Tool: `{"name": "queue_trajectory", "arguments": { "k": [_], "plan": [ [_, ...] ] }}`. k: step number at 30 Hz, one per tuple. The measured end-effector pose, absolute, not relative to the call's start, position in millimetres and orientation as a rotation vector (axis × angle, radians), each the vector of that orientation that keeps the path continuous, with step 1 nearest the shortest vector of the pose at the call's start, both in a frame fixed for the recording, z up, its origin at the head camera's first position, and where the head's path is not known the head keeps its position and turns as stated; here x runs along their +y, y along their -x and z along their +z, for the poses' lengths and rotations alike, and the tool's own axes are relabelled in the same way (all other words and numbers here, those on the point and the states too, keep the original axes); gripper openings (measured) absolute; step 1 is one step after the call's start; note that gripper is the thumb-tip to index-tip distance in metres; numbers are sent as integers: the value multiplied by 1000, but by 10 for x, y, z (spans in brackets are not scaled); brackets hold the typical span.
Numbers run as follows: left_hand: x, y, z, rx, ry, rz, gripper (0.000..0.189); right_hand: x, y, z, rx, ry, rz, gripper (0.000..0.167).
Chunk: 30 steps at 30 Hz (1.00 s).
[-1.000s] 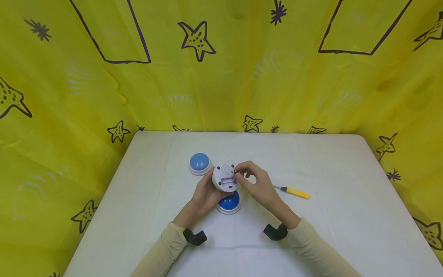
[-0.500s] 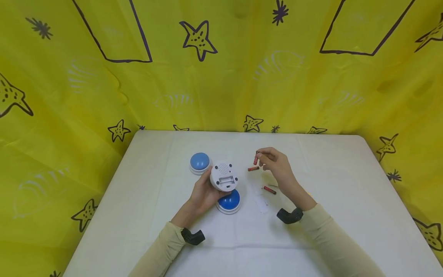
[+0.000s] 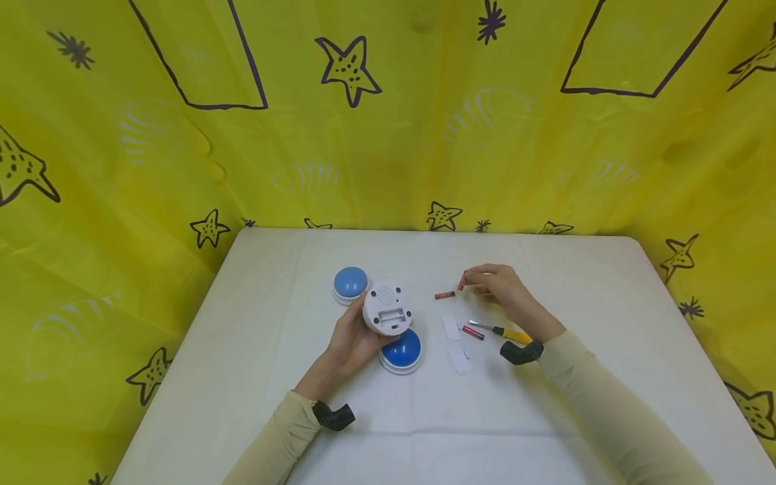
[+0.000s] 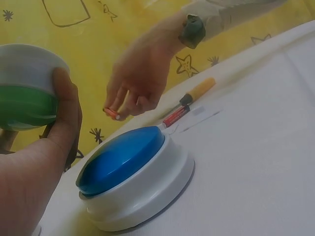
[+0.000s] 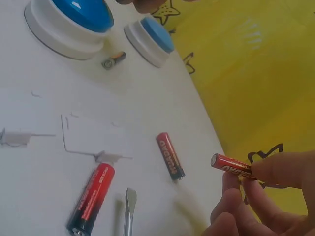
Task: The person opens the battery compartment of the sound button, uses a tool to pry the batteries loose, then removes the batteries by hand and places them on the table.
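Now pinching a red battery (image 3: 463, 280) between thumb and fingertips of the right hand (image 3: 504, 289), raised over the desk (image 3: 273, 377), beyond and right of the dark blue button (image 3: 401, 353). Gripping, with the left hand (image 3: 349, 343) spread wide around the side, a white round device (image 3: 386, 307), bottom up, just beyond the dark blue button and partly overlapping it in the head view; green dome (image 4: 29, 105) facing down in the left wrist view. Drawn back, since a second ago, from the rim of that device with the right hand, and shifted farther right over the last half second, leaving the screwdriver (image 3: 498, 331), well right of the dark blue button, in plain sight again. Meaning, by judgement, a battery held clear of the device for now, with the battery compartment (image 3: 391, 314) uncovered and work there unfinished. Cannot tell for sure from these views whether filled or bare inside. Also to note, relative to the dark blue button: two white covers (image 3: 451, 328) near its right side, a loose battery (image 3: 473, 333) just past them, a second loose battery (image 3: 444, 295) beyond and to the right, one more apparent battery (image 5: 114, 60) close by in the right wrist view, and a light blue button (image 3: 351, 281) beyond and left.
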<state>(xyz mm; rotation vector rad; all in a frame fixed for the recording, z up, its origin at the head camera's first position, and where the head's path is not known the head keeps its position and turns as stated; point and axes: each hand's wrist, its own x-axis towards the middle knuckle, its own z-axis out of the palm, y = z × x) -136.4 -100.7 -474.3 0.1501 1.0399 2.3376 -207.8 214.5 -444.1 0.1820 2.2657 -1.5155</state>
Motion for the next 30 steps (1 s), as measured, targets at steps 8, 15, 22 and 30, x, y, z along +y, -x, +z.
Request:
{"name": "queue_trajectory", "arguments": {
  "k": [8, 15, 22, 30],
  "plan": [
    [-1045, 1346, -4752, 1012, -129, 2359, 64, 2206, 2147, -4509, 2287, -162, -1407, 41],
    [-1082, 1351, -4749, 991, -100, 2370, 62, 2186, 2198, -4535, 2362, -218, -1290, 35],
    [-1135, 1348, -4713, 1035, -81, 2382, 62, 2131, 2250, -4553, 2486, -162, -1155, 34],
    [-1159, 1348, -4688, 1154, -107, 2325, 64, 2114, 2277, -4554, 2513, -136, -1119, 34]
  ]
}}
